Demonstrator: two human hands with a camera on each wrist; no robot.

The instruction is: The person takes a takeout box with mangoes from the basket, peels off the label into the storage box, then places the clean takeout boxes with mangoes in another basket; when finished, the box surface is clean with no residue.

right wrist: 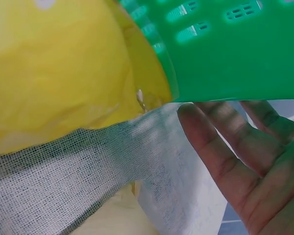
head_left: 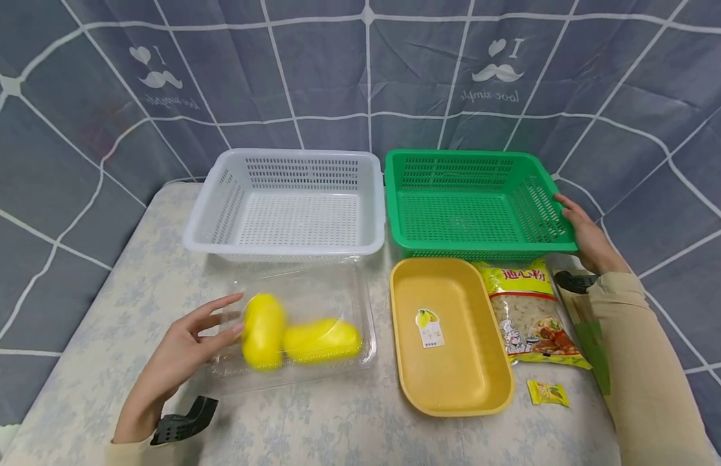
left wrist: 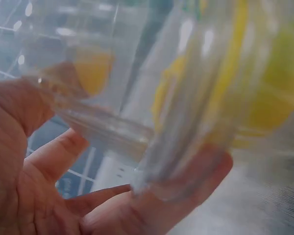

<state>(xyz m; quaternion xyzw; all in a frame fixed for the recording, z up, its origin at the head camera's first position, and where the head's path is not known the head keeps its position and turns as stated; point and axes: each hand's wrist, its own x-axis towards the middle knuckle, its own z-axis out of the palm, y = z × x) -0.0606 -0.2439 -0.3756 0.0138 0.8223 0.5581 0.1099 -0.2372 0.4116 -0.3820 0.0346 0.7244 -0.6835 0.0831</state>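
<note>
In the head view, my left hand (head_left: 182, 353) grips the left side of a clear plastic container (head_left: 337, 291). Two smooth yellow oblong things (head_left: 264, 331), blurred, lie in it; I cannot tell their kind. The left wrist view shows the thumb and fingers on either side of the container's wall (left wrist: 112, 129). At the right end of the green basket (head_left: 459, 217), my right hand (head_left: 593, 239) touches the side with fairly straight fingers (right wrist: 240, 142). The basket looks bare inside.
A white basket (head_left: 285, 249) stands left of the green one. In front are a yellow tray (head_left: 454, 375) with a lemon sticker, a bag of pasta (head_left: 529, 314) and a small yellow packet (head_left: 548, 393). A cloth bag (right wrist: 88, 166) lies under the right forearm. Checked curtain (head_left: 337, 71) surrounds the table.
</note>
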